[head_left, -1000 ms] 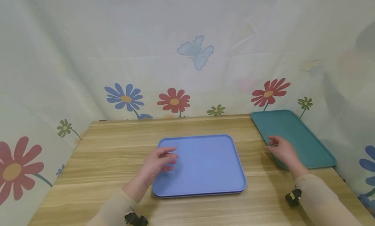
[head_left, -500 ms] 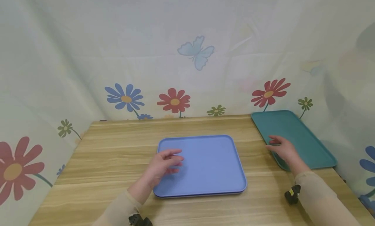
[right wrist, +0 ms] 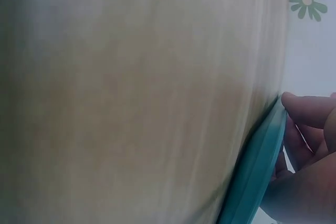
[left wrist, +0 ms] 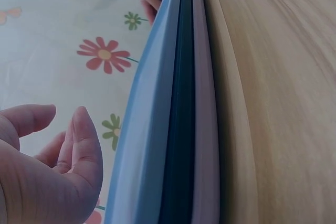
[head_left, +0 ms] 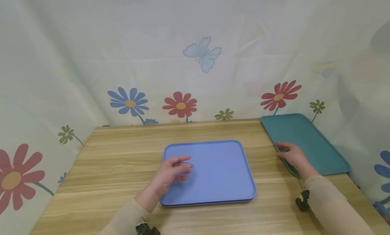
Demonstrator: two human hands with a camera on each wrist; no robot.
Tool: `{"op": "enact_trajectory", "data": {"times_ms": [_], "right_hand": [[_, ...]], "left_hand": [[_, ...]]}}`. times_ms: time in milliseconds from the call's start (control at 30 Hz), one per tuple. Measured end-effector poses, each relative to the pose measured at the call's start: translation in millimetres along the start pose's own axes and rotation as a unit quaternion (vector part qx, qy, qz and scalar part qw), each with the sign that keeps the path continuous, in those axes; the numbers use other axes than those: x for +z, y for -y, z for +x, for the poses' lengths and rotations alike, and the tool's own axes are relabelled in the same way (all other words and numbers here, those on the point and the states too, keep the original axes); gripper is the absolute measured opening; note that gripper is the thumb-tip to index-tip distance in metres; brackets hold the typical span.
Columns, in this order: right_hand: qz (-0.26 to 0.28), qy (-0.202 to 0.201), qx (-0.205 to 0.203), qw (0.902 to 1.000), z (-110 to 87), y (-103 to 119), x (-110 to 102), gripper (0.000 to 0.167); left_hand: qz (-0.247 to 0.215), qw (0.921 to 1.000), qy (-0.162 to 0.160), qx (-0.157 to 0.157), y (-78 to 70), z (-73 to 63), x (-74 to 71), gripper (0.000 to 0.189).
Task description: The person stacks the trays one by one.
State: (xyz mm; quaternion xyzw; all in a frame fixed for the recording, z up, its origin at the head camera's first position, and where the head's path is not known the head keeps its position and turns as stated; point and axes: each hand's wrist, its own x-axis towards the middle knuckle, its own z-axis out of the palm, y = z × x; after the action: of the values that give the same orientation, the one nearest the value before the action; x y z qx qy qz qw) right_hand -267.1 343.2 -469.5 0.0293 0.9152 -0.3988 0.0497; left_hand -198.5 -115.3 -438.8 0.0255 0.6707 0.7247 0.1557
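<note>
A blue tray (head_left: 219, 170) lies on the wooden table at the centre. The left wrist view shows it topping a stack, above a dark teal tray (left wrist: 181, 103) and a pinkish one (left wrist: 205, 114). My left hand (head_left: 172, 174) hovers over the blue tray's left part, fingers loosely bent, holding nothing. At the right, a teal tray (head_left: 317, 150) lies by the wall cloth. Over its left edge is my right hand (head_left: 295, 157); in the right wrist view a fingertip (right wrist: 289, 99) touches the rim, and the hand is not closed round it.
A flower-printed cloth (head_left: 146, 69) hangs behind the table and along both sides. Bare wood (head_left: 122, 153) shows left of the blue tray, with a strip (head_left: 259, 150) between the two tray spots. A black wrist camera (head_left: 147, 230) sits on each sleeve.
My left hand has moved slightly right, further over the blue tray. My right hand has come down a little at the teal tray's left edge. The trays have not moved.
</note>
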Motion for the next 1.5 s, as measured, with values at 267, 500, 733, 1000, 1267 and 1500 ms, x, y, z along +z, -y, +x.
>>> {"op": "enact_trajectory", "data": {"times_ms": [267, 500, 733, 1000, 1267, 1500], "right_hand": [[-0.006, 0.019, -0.025, 0.9995, -5.6, -0.7, 2.3, 0.049], [-0.023, 0.017, -0.069, 0.9972, -11.7, -1.9, 5.3, 0.044], [-0.036, 0.013, -0.105, 0.9937, -19.0, -1.6, 7.7, 0.040], [-0.047, 0.021, -0.145, 0.9881, -25.0, -3.0, 9.6, 0.038], [-0.071, 0.041, -0.184, 0.9794, -32.8, -3.5, 9.2, 0.037], [-0.093, 0.049, -0.216, 0.9707, -42.0, -3.7, 9.2, 0.037]], "left_hand": [[0.001, 1.0000, 0.006, -0.003, -2.7, 1.3, 6.4, 0.049], [0.002, 0.9998, 0.022, -0.001, -6.5, 6.7, 23.3, 0.049], [0.026, 0.9984, 0.050, 0.002, -7.0, 21.3, 48.1, 0.045], [0.032, 0.9966, 0.075, -0.007, -0.4, 34.9, 79.5, 0.040], [0.027, 0.9968, 0.072, -0.022, -1.2, 40.5, 101.0, 0.041], [0.016, 0.9982, 0.054, -0.021, -6.0, 54.9, 111.9, 0.042]]}}
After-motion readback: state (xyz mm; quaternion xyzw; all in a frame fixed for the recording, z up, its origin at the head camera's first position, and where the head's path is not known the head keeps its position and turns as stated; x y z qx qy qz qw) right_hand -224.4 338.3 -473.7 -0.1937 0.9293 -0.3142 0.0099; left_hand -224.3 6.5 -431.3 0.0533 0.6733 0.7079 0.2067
